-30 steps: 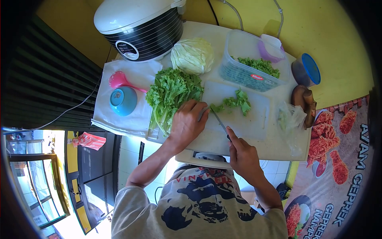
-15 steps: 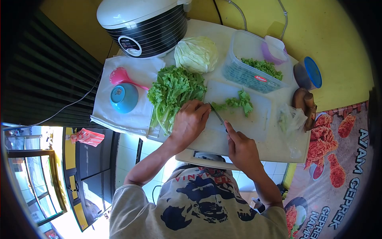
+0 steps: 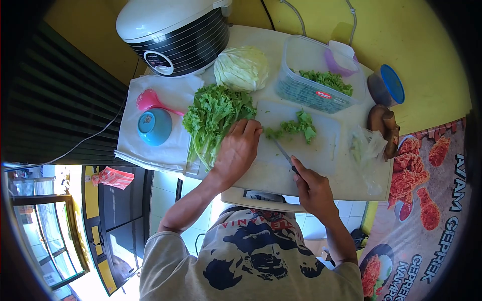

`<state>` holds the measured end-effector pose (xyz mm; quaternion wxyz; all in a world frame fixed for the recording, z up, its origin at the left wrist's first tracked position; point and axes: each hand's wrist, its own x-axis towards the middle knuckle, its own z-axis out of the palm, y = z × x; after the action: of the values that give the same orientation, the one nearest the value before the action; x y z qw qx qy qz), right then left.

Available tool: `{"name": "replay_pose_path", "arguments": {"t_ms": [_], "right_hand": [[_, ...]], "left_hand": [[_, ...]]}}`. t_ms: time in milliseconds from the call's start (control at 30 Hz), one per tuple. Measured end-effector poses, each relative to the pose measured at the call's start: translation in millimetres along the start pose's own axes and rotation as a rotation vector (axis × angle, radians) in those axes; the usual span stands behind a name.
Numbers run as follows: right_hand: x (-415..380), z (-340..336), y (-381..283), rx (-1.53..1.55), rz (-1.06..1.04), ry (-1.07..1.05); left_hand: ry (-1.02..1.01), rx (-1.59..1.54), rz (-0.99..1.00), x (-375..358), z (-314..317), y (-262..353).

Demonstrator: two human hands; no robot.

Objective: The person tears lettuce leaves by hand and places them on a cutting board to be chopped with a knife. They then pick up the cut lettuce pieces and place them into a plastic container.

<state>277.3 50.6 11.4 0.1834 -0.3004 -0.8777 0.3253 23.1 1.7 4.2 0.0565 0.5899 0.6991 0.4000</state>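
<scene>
My right hand (image 3: 314, 189) is closed around the handle of a knife (image 3: 284, 152). Its blade points up and left over a translucent cutting board (image 3: 321, 150), the tip close to some cut lettuce pieces (image 3: 301, 126). My left hand (image 3: 239, 146) has its fingers curled together on the right edge of a leafy green lettuce bunch (image 3: 213, 113), by the board's left side. The fingertips' hold on the leaves is partly hidden under the hand. Behind the board stands a clear plastic container (image 3: 301, 96) with cut greens inside.
A pale cabbage (image 3: 242, 69) sits behind the lettuce, near a rice cooker (image 3: 181, 47). At left lie a blue bowl (image 3: 155, 128), upside down, and a pink ladle (image 3: 148, 100). A plastic bag (image 3: 369, 148), brown wooden object (image 3: 382, 125) and blue-lidded tub (image 3: 386, 88) are at right.
The knife and my right hand have moved right and slightly down, away from my left fingertips. My left hand has shifted slightly up and left. The camera view has shifted a little.
</scene>
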Motion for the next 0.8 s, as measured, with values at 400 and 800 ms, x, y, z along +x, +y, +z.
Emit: {"name": "replay_pose_path", "arguments": {"t_ms": [400, 800], "right_hand": [[15, -1, 34, -0.204, -0.119, 0.475], [19, 3, 47, -0.174, -0.128, 0.489]], "left_hand": [[-0.144, -0.038, 0.07, 14, 13, 10], [-0.141, -0.017, 0.121, 41, 27, 22]]}}
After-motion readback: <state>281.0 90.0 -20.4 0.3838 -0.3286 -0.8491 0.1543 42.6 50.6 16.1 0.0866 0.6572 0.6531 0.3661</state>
